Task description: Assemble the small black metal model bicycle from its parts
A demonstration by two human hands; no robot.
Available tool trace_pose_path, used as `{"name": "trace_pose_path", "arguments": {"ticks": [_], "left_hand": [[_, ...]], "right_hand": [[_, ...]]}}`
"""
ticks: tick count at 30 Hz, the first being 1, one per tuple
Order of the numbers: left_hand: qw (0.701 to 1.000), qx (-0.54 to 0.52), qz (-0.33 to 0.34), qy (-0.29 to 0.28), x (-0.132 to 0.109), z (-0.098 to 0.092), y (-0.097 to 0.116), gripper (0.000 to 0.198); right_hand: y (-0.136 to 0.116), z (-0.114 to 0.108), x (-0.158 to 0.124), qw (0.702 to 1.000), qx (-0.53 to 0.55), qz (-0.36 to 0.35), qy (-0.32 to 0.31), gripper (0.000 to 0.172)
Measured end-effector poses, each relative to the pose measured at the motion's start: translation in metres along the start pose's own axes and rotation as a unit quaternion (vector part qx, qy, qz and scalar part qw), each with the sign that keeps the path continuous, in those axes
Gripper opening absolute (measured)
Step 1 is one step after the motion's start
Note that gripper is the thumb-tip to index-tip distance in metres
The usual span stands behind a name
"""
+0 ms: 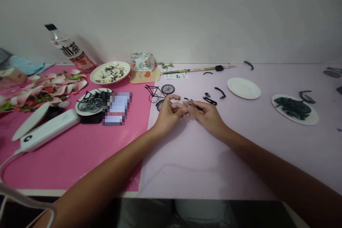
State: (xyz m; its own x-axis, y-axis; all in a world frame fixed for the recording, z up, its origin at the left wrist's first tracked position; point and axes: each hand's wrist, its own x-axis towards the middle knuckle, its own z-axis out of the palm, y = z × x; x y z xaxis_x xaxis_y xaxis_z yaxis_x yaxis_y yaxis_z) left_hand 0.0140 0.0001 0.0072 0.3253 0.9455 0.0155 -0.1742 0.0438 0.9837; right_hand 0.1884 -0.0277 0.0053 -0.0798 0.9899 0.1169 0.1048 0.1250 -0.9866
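Note:
My left hand and my right hand meet over the pale lilac tabletop, fingertips nearly touching. Between them is a small silver-and-black part, pinched by both hands; its exact kind is too small to make out. A thin dark piece shows at the right fingers. Just behind my left hand lies a black miniature bicycle frame with spoked wheels, partly hidden by that hand. Black curved parts and a flat black piece lie beyond my right hand.
Left, on pink: a plate of miniature wheels, a phone, a white corded device, loose petals, a bottle. Right: a white plate and a plate of dark green pieces. A wall stands behind.

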Motion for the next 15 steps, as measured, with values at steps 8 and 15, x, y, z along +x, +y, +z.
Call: {"name": "trace_pose_path", "arguments": {"ticks": [8, 15], "left_hand": [[0.945, 0.31, 0.104, 0.013, 0.007, -0.023, 0.023, 0.031], [0.76, 0.637, 0.038, 0.125, 0.011, -0.037, 0.04, 0.051]], "right_hand": [[-0.004, -0.001, 0.0, 0.999, -0.018, -0.016, 0.043, 0.046], [0.0, 0.001, -0.004, 0.994, -0.086, -0.022, 0.058, 0.038]]}}
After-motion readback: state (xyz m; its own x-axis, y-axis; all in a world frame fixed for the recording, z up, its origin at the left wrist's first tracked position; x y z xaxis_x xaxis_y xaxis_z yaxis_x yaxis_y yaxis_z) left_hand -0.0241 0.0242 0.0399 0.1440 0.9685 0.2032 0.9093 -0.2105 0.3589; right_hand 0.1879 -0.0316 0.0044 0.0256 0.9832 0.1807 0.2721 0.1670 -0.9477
